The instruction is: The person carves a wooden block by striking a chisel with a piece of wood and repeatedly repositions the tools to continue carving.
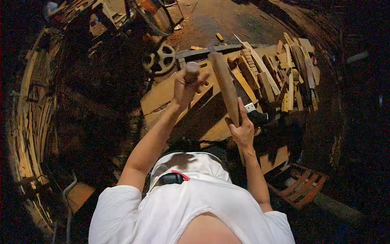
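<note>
My right hand (pixel 243 132) is closed around the lower end of a long, slightly curved wooden piece (pixel 224 83), which slants up and away over the workbench. To its left, my left hand (pixel 186 90) is raised, with its fingers curled and slightly blurred around a pale, round-ended piece (pixel 191 69) seen nearly end-on; its full length is hidden. The two held pieces are apart. Just right of my right hand lies a tool with a black handle (pixel 258 117) and a short stretch of shiny metal, partly hidden.
Below my hands is a wooden workbench (pixel 156 95). Several wood offcuts (pixel 268 77) are heaped on its right side. A spoked wheel (pixel 159 59) and a fan (pixel 156 18) stand beyond. Long strips of wood (pixel 30 122) line the left; a slatted rack (pixel 302 187) is lower right.
</note>
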Action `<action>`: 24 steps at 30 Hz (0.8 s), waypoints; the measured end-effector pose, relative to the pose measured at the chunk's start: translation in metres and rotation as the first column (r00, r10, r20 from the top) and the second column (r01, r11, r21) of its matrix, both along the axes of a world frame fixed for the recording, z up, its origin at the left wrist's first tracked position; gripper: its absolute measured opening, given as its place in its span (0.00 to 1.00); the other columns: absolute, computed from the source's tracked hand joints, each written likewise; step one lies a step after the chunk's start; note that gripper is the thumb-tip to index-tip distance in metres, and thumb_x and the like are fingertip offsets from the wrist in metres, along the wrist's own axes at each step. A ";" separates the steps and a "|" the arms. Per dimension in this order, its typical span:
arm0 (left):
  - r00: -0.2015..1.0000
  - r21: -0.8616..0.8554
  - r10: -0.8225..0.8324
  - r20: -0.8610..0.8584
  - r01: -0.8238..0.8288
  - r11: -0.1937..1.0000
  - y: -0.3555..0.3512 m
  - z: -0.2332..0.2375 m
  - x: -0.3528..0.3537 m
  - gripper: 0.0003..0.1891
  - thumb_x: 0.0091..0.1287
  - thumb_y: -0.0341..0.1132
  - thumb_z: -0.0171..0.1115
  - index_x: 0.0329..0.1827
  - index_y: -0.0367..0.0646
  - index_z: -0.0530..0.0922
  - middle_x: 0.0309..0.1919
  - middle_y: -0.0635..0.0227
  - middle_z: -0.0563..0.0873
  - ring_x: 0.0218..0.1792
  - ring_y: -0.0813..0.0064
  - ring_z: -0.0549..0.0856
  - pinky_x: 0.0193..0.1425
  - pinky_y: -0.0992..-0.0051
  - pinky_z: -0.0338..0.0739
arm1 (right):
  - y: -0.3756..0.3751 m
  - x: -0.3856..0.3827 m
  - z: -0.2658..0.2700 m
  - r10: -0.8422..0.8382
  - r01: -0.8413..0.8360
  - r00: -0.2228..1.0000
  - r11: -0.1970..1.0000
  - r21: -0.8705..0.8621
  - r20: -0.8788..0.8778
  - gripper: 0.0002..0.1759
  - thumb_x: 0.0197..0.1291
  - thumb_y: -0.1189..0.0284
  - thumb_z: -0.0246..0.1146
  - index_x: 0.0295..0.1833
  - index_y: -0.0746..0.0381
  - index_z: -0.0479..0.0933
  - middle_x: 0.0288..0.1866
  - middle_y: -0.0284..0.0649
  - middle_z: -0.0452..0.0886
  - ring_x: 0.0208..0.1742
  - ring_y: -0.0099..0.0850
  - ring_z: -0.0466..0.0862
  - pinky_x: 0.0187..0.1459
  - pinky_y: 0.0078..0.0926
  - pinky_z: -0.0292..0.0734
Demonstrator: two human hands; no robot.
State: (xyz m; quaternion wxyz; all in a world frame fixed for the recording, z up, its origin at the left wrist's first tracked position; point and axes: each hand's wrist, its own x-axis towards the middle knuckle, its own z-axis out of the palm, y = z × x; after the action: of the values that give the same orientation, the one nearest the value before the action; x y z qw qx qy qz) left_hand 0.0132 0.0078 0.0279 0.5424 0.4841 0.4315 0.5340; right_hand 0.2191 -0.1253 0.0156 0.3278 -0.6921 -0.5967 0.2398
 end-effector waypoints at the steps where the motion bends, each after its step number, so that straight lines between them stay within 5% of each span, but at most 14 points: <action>1: 0.985 -0.171 -0.175 0.004 0.173 0.970 0.002 0.001 -0.003 0.08 0.72 0.33 0.66 0.36 0.40 0.79 0.30 0.75 0.82 0.31 0.86 0.78 0.39 0.77 0.77 | 0.001 -0.003 0.018 0.007 -0.009 0.998 0.999 -0.037 -0.059 0.52 0.51 0.70 0.74 0.81 0.47 0.58 0.72 0.51 0.75 0.62 0.51 0.83 0.58 0.41 0.81; 5: 0.970 0.027 -0.166 -0.178 0.174 0.984 0.010 -0.022 0.012 0.10 0.70 0.37 0.68 0.37 0.40 0.80 0.32 0.75 0.84 0.34 0.77 0.83 0.40 0.75 0.78 | 0.010 -0.019 0.081 0.089 -0.055 0.990 0.956 0.288 -0.105 0.48 0.58 0.65 0.74 0.81 0.56 0.57 0.72 0.53 0.74 0.64 0.49 0.82 0.58 0.41 0.81; 7: 0.984 0.024 -0.130 0.123 0.128 0.992 -0.004 -0.015 0.027 0.12 0.64 0.39 0.71 0.36 0.40 0.79 0.29 0.69 0.85 0.31 0.70 0.84 0.37 0.71 0.77 | 0.007 -0.025 0.110 0.032 -0.074 0.995 0.886 0.457 0.100 0.46 0.63 0.63 0.71 0.81 0.63 0.56 0.73 0.54 0.73 0.65 0.47 0.81 0.59 0.41 0.80; 8: 0.984 0.024 -0.122 0.127 0.120 0.992 -0.009 -0.016 0.029 0.12 0.64 0.39 0.71 0.36 0.40 0.79 0.29 0.69 0.85 0.31 0.70 0.84 0.37 0.71 0.77 | 0.006 -0.026 0.109 0.039 -0.082 0.994 0.886 0.456 0.103 0.46 0.63 0.63 0.71 0.81 0.63 0.56 0.73 0.54 0.73 0.65 0.47 0.81 0.59 0.41 0.80; 10: 0.948 0.256 -0.115 -0.297 0.195 0.947 -0.017 -0.025 0.032 0.13 0.57 0.39 0.73 0.36 0.41 0.80 0.27 0.58 0.85 0.29 0.64 0.85 0.35 0.66 0.76 | 0.005 -0.023 0.098 0.179 -0.230 0.970 0.891 0.392 0.163 0.45 0.64 0.66 0.70 0.81 0.63 0.55 0.73 0.54 0.73 0.66 0.47 0.81 0.60 0.39 0.80; 11: 0.872 0.275 -0.051 -0.487 0.208 0.939 -0.022 -0.023 0.034 0.13 0.53 0.37 0.73 0.36 0.42 0.80 0.27 0.54 0.83 0.29 0.59 0.86 0.33 0.66 0.76 | 0.008 -0.021 0.090 0.286 -0.306 0.950 0.933 0.190 0.123 0.45 0.65 0.66 0.69 0.82 0.63 0.54 0.73 0.55 0.73 0.67 0.47 0.80 0.59 0.37 0.80; 14: 0.940 0.321 -0.050 -0.338 0.165 0.933 -0.033 -0.009 0.041 0.12 0.54 0.39 0.72 0.35 0.44 0.80 0.27 0.56 0.84 0.29 0.58 0.86 0.33 0.66 0.77 | -0.008 -0.016 0.095 0.169 -0.163 0.985 0.978 0.131 -0.039 0.46 0.66 0.66 0.68 0.82 0.63 0.52 0.74 0.56 0.71 0.70 0.45 0.78 0.62 0.38 0.77; 15: 0.922 0.298 -0.053 -0.383 0.178 0.938 -0.036 -0.002 0.040 0.13 0.54 0.40 0.73 0.34 0.44 0.80 0.27 0.57 0.84 0.29 0.57 0.85 0.33 0.65 0.77 | -0.019 -0.020 0.104 -0.045 0.029 0.981 0.996 -0.086 -0.190 0.46 0.66 0.66 0.68 0.83 0.61 0.50 0.71 0.57 0.74 0.65 0.43 0.81 0.60 0.37 0.78; 16: 0.923 0.280 -0.053 -0.380 0.170 0.945 -0.035 -0.002 0.038 0.13 0.54 0.40 0.73 0.34 0.44 0.80 0.27 0.57 0.84 0.29 0.57 0.85 0.33 0.65 0.77 | -0.023 -0.021 0.103 -0.041 0.022 0.982 0.994 -0.105 -0.187 0.46 0.66 0.66 0.68 0.83 0.61 0.50 0.71 0.57 0.74 0.65 0.43 0.81 0.60 0.37 0.78; 18: 0.924 0.311 -0.066 -0.377 0.194 0.930 -0.035 -0.009 0.041 0.17 0.49 0.43 0.74 0.33 0.42 0.79 0.27 0.57 0.83 0.30 0.57 0.85 0.36 0.67 0.77 | -0.032 -0.015 0.086 -0.166 0.149 0.986 0.929 0.339 0.021 0.43 0.67 0.65 0.67 0.82 0.61 0.55 0.58 0.49 0.81 0.45 0.34 0.82 0.52 0.34 0.80; 20: 0.913 0.344 -0.037 -0.406 0.190 0.919 -0.035 -0.013 0.039 0.14 0.50 0.41 0.74 0.33 0.44 0.79 0.28 0.58 0.84 0.31 0.56 0.86 0.35 0.65 0.77 | -0.034 -0.014 0.068 -0.065 0.065 0.998 0.942 0.328 -0.012 0.44 0.67 0.66 0.67 0.82 0.62 0.53 0.60 0.51 0.81 0.51 0.33 0.83 0.53 0.32 0.79; 22: 0.902 0.379 -0.007 -0.431 0.188 0.906 -0.036 -0.014 0.041 0.12 0.52 0.38 0.73 0.34 0.46 0.80 0.28 0.59 0.84 0.32 0.55 0.86 0.34 0.64 0.77 | -0.033 -0.014 0.057 0.134 -0.125 0.982 0.989 0.076 -0.133 0.45 0.68 0.61 0.66 0.82 0.63 0.51 0.63 0.54 0.79 0.60 0.35 0.81 0.57 0.34 0.77; 23: 0.902 0.388 -0.001 -0.431 0.186 0.902 -0.036 -0.014 0.043 0.12 0.52 0.38 0.73 0.34 0.46 0.80 0.28 0.59 0.85 0.32 0.55 0.86 0.34 0.64 0.77 | -0.030 -0.011 0.061 0.159 -0.167 0.985 0.976 0.137 0.067 0.46 0.68 0.60 0.65 0.83 0.63 0.49 0.66 0.56 0.77 0.63 0.38 0.80 0.59 0.36 0.77; 24: 0.901 0.387 -0.003 -0.434 0.190 0.902 -0.039 -0.014 0.045 0.12 0.52 0.39 0.73 0.34 0.46 0.80 0.28 0.60 0.85 0.32 0.55 0.86 0.34 0.63 0.77 | -0.031 -0.013 0.065 0.164 -0.171 0.984 0.977 0.131 0.068 0.46 0.68 0.60 0.65 0.83 0.63 0.49 0.66 0.56 0.77 0.63 0.38 0.80 0.59 0.36 0.77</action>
State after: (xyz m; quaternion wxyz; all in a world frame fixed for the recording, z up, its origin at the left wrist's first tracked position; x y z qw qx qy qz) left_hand 0.0577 -0.0316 0.0138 0.3452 0.7147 0.3882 0.4684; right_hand 0.2062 -0.1568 0.0805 0.3357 -0.6220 -0.6769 0.2056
